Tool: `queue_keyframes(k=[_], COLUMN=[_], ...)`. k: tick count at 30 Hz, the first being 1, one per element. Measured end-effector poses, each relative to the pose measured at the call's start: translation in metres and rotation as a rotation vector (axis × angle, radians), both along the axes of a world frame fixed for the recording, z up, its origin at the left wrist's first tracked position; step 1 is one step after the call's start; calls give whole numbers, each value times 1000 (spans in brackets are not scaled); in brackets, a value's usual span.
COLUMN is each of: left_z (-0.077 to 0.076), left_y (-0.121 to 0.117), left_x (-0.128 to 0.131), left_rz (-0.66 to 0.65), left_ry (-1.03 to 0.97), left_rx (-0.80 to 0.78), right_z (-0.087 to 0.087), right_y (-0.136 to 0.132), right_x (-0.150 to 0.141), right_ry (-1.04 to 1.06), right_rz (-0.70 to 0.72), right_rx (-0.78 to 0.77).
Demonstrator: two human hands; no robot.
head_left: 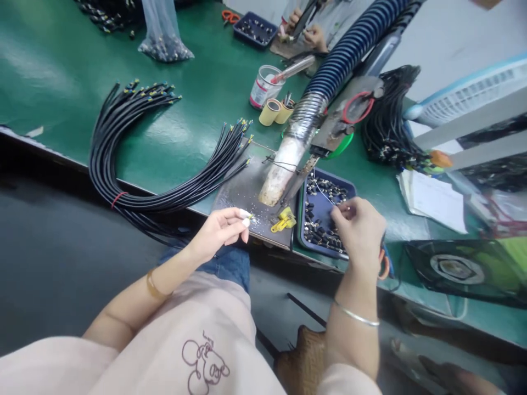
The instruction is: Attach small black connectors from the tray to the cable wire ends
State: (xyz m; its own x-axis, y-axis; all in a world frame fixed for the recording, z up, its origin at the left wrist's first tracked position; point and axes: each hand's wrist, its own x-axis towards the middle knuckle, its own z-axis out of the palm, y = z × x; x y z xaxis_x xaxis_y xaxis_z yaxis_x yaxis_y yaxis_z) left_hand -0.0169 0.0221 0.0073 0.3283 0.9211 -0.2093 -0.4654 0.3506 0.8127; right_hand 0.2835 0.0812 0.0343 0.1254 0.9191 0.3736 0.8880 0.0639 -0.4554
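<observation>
My left hand (pixel 226 229) is closed in a pinch over the front edge of a metal plate (pixel 242 184). A small yellow-green wire end (pixel 251 217) shows at its fingertips; the rest is hidden by the fingers. My right hand (pixel 360 227) pinches a thin, pale solder wire (pixel 324 192) that runs up towards a clamped metal arm (pixel 329 134). It hovers above the right side of a blue tray (pixel 302 230) of small black-and-metal connectors (pixel 323 233). Yellow clips (pixel 283 219) and white crumbs lie on the plate between my hands.
A tied bundle of black cables (pixel 96 148) curves across the bench at left. A ribbed hose (pixel 341 60) with a whitish nozzle (pixel 274 186) comes down over the plate. Behind stand a cup (pixel 260 93) and tape rolls (pixel 269 112). A co-worker's hands (pixel 315 37) are opposite.
</observation>
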Motion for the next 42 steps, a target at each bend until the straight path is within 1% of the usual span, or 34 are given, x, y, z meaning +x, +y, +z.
queue_keyframes(k=[1,3,4,5,6,7,9,10,11,13,16,21,24,28,31,33,34,39,42], left_z=[0,0,0,0,0,0,-1,-2,-2,-3,-4,-5,-6,-8,-7,-6,-5,-2,-2], left_y=[0,1,2,2,2,2,3,2,2,2,1,-1,-3,-4,-4,-4,-3,-1,-1], left_x=[4,11,14,17,20,23,29,31,32,35,36,36,35,35,36,35,35,31,30], left_rz=[-9,-17,-15,-12,-9,-6,2,7,12,15,15,63,54,31,52,48,37,-42,-81], left_ry=[-1,7,15,26,41,58,95,112,126,146,178,255,302,365,383,354,330,257,249], left_rx=[3,24,41,60,80,97,121,129,137,152,170,183,215,236,207,185,178,167,193], right_z=[4,9,10,8,4,-1,-14,-20,-25,-31,-34,-34,-34,-32,-34,-36,-37,-38,-36], right_y=[-12,-39,-53,-66,-76,-84,-92,-92,-92,-90,-90,-93,-91,-89,-91,-93,-93,-89,-86], right_x=[-7,-28,-41,-56,-70,-84,-105,-112,-117,-121,-120,-119,-119,-118,-117,-116,-115,-113,-113], right_ry=[86,190,370,503,571,585,510,484,481,497,472,297,211,80,53,134,216,764,909], right_rz=[19,93,166,224,259,250,140,110,101,119,158,217,255,268,286,286,274,120,101], right_rx=[16,16,3,-12,-19,19,235,299,326,325,322,390,445,463,463,428,396,188,140])
